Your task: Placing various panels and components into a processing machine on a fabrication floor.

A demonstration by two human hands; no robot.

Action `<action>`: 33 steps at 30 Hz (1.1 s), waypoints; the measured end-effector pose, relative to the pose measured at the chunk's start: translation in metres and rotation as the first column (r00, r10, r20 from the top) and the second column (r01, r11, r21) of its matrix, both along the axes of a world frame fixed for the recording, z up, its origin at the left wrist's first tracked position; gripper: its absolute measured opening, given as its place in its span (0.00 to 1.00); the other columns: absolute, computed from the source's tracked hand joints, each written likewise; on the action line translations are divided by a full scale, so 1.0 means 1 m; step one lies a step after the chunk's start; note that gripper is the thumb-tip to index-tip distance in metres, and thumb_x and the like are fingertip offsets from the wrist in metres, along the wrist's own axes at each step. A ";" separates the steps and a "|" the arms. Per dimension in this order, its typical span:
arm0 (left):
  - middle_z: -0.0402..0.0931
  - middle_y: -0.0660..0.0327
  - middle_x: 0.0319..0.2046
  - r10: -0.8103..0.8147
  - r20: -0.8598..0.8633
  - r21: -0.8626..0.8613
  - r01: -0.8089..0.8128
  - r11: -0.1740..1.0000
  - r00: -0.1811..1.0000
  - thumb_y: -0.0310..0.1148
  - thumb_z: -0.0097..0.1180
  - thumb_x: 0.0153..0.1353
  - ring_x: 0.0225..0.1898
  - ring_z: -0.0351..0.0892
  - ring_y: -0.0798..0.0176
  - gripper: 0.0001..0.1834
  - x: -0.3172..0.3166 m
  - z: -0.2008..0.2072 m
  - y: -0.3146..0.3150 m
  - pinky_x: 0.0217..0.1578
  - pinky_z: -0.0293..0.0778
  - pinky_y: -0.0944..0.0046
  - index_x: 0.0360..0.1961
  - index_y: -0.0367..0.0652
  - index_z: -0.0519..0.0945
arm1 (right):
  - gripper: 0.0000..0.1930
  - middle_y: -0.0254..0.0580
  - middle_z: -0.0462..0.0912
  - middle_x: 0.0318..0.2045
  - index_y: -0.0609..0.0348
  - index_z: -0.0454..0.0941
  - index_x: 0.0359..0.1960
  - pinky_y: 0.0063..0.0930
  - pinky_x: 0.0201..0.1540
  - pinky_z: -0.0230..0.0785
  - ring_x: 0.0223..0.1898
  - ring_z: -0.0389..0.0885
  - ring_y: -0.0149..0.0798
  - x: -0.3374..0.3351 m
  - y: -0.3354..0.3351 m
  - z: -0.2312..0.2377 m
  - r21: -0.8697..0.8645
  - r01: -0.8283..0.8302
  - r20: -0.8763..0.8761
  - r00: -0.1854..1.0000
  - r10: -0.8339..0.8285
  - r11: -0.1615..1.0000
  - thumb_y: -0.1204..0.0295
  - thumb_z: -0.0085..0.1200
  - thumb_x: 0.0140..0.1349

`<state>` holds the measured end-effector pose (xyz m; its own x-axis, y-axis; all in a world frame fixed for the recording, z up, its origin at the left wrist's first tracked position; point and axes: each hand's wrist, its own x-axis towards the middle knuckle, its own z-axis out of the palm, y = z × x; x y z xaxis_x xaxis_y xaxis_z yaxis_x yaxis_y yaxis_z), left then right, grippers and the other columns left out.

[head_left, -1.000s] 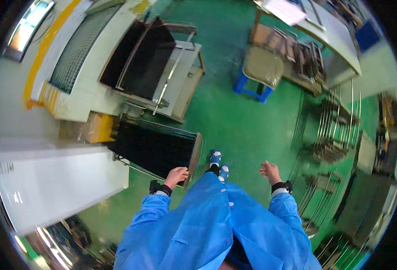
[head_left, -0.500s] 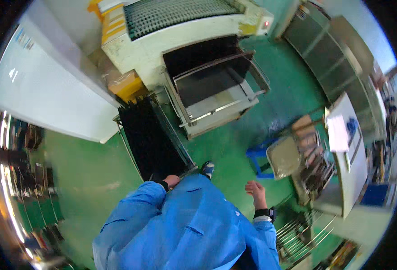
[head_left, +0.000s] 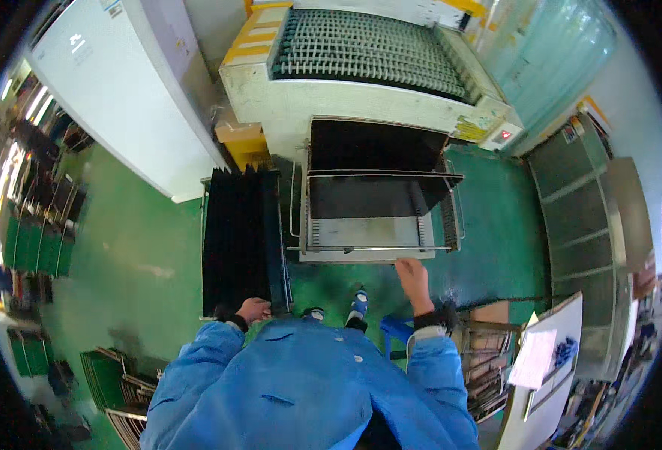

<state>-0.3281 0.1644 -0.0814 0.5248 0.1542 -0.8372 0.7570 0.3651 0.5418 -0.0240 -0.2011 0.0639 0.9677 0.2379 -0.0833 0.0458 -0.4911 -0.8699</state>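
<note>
My left hand (head_left: pixel 254 310) is at the near end of a rack densely packed with upright black panels (head_left: pixel 237 240). Its fingers are curled in there, and what they grip, if anything, is hidden. My right hand (head_left: pixel 413 283) is held out in front of me with its fingers loosely stretched and nothing visible in them. Just beyond it is a wheel-less-looking metal-framed rack (head_left: pixel 376 248) with a pale base. Two large dark panels stand across it, a rear one (head_left: pixel 376 146) and a front one (head_left: pixel 368 196).
Behind the rack stands a pale machine with a roller bed (head_left: pixel 376 52). A white cabinet (head_left: pixel 121 90) is at the left, a yellow-brown box (head_left: pixel 242 142) beside it. To the right are a blue stool (head_left: pixel 395 330), a white table (head_left: pixel 544 405) with papers and a grey screened frame (head_left: pixel 582 225).
My view has turned so the racks now stand square before me. My right hand has moved forward towards the metal-framed rack. My left hand stays by the black panels.
</note>
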 end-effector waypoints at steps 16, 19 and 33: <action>0.78 0.58 0.27 0.631 -0.122 0.310 -0.575 0.757 0.766 0.37 0.59 0.56 0.26 0.76 0.65 0.16 -0.078 0.008 -0.215 0.23 0.70 0.66 0.38 0.35 0.80 | 0.21 0.45 0.74 0.43 0.55 0.74 0.47 0.44 0.52 0.62 0.49 0.70 0.49 0.199 0.131 0.083 -0.588 -0.467 0.355 0.585 0.729 0.661 0.68 0.61 0.50; 0.78 0.59 0.27 0.620 -0.060 0.298 -0.579 0.759 0.782 0.37 0.58 0.57 0.25 0.76 0.65 0.15 -0.079 0.025 -0.234 0.23 0.70 0.66 0.39 0.36 0.79 | 0.16 0.44 0.74 0.40 0.55 0.77 0.41 0.44 0.49 0.64 0.47 0.71 0.49 0.205 0.135 0.073 -0.588 -0.480 0.344 0.580 0.738 0.651 0.69 0.61 0.50; 0.77 0.61 0.24 0.669 -0.001 0.170 -0.659 0.733 0.744 0.38 0.58 0.58 0.21 0.74 0.67 0.12 -0.027 0.021 -0.163 0.20 0.70 0.67 0.34 0.39 0.78 | 0.10 0.50 0.72 0.25 0.62 0.73 0.21 0.45 0.31 0.64 0.30 0.73 0.54 0.251 0.133 0.172 -0.506 -0.493 0.580 0.412 0.703 0.707 0.68 0.57 0.50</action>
<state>-0.3547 0.0009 -0.0605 0.1931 0.5693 -0.7991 0.3842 0.7055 0.5955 0.2272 -0.0680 0.2361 0.3449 0.8547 0.3881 0.9277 -0.2474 -0.2796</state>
